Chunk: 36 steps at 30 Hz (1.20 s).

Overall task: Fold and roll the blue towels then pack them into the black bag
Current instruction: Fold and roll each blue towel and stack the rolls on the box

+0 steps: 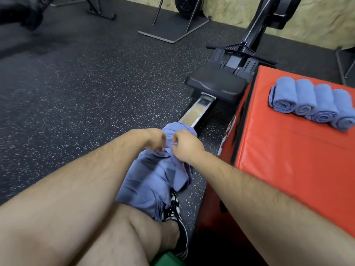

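A crumpled pile of blue towels (151, 181) lies over the near end of a rowing machine's rail, above my shoe. My left hand (153, 138) and my right hand (184, 144) are close together at the top of the pile, each pinching the blue cloth with curled fingers. Several rolled blue towels (311, 104) lie side by side on a red padded box (288, 169) at the right. No black bag is clearly in view.
The rowing machine's black seat (217, 84) and metal rail (197, 112) run away from me beside the red box. Speckled black rubber floor (86, 89) spreads to the left. A metal stand base (172, 29) and other gym gear sit at the back.
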Available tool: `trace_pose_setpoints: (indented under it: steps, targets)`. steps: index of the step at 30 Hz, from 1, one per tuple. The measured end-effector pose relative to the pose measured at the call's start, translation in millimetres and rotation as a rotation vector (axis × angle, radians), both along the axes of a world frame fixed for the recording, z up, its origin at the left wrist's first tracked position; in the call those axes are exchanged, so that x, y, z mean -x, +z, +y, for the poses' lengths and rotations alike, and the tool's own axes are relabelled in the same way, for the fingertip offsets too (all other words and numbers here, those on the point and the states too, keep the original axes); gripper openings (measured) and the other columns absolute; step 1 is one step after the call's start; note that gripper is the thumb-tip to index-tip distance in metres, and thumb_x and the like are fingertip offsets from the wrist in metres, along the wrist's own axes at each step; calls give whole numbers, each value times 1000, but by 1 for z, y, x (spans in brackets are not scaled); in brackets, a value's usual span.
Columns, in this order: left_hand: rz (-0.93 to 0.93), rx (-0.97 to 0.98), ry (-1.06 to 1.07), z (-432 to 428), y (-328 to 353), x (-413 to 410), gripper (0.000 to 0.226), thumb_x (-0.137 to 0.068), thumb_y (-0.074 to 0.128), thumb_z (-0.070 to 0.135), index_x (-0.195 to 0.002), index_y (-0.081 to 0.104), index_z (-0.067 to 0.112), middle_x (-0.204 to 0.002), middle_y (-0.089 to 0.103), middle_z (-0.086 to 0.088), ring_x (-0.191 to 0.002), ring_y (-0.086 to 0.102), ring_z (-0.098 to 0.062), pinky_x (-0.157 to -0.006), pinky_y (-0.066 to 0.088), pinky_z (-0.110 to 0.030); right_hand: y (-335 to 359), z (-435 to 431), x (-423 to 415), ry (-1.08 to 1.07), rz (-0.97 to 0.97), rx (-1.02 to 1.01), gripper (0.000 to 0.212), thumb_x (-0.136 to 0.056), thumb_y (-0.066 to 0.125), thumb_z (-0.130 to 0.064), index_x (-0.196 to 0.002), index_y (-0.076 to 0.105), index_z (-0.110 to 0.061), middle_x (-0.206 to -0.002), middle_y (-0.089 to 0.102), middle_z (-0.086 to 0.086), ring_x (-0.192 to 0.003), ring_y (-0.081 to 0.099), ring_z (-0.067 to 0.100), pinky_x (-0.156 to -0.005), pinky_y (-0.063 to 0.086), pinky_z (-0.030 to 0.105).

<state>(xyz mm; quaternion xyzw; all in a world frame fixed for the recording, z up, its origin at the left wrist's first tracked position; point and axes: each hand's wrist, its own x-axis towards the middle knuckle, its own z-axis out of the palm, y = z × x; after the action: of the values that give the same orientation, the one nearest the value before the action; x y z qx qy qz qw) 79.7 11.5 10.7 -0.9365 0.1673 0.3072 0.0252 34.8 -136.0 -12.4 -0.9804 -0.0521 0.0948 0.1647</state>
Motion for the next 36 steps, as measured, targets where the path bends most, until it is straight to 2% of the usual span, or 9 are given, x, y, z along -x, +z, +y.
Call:
trace_pose_setpoints:
  steps: [2,5,10,16,20,24,28,33,36]
  targets:
    - [107,-22,37,7,-1,2,36,-87,71,24,-122,64,18,-112,70,-7,-96,67,-25,-83,59,-35,-4,22,15,92,64,-1,16,-95,54,-19,-83,64,-12,-104,70,9,-86,58,24,-67,38,29]
    - [316,-129,49,28,-3,14,32,-93,63,13,-125,66,17,-120,71,-5,-99,66,-17,-73,58,-31,-25,52,39,177,167,-183,17,-82,70,-35,-79,62,-20,-75,63,0,-75,57,22,-66,44,33]
    - [448,-146,109,59,-4,33,36,-95,62,7,-124,60,27,-124,67,2,-111,65,-16,-90,55,-34,-47,83,53,237,145,-87,14,-87,69,-34,-87,63,-22,-97,68,3,-92,62,24,-67,39,29]
    - [403,-11,189,56,1,34,59,-90,73,15,-139,43,27,-106,71,-5,-106,70,-21,-81,57,-34,-27,65,44,117,-26,-159,27,-92,56,-27,-66,54,-20,-75,63,0,-74,61,26,-61,47,33]
    - [249,111,152,44,10,27,36,-90,74,29,-120,57,20,-94,72,-2,-86,71,-21,-66,53,-29,13,31,30,57,-171,-142,37,-96,51,-23,-61,40,-27,-88,67,8,-82,59,28,-66,36,30]
    - [-211,332,110,23,40,22,23,-86,67,31,-82,48,20,-78,57,3,-73,52,-20,-54,35,-29,37,6,15,-44,-212,-268,14,-94,51,-25,-96,57,-13,-103,63,8,-98,59,31,-82,46,38]
    - [-420,517,99,-3,69,20,7,-79,57,19,-85,53,17,-77,57,5,-74,53,-22,-61,41,-34,74,-20,1,-87,-142,-495,14,-86,62,-24,-99,57,-19,-85,62,-12,-84,60,13,-73,48,29]
    - [-540,995,245,-31,98,19,36,-80,62,18,-114,52,26,-82,59,8,-71,56,-11,-66,47,-30,123,-62,-6,-181,-228,-615,22,-85,62,-27,-90,65,-6,-77,63,-3,-70,54,12,-70,50,36]
    - [-575,1164,450,-63,117,22,33,-85,71,33,-105,47,20,-81,60,3,-68,55,-11,-66,47,-32,153,-89,1,-259,-301,-728,14,-90,58,-19,-92,63,-6,-74,55,-7,-64,47,7,-60,40,22]
